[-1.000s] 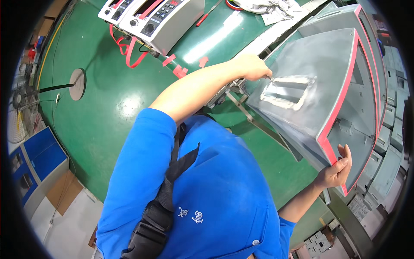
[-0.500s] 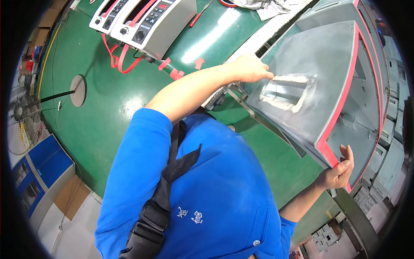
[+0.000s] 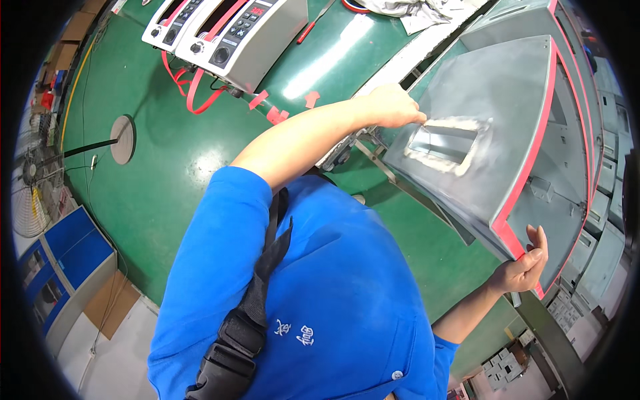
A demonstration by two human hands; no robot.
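Grey case (image 3: pixel 487 73), white machine (image 3: pixel 270 57) off its left. Left hand (image 3: pixel 399 107) by case's window (image 3: pixel 443 142), fingers curled, can't tell if pinching anything; dragging could smear pale border (image 3: pixel 437 162) imo. Right hand (image 3: pixel 523 268) hooked round case's red edge (image 3: pixel 509 239), loose grip might let case tilt.
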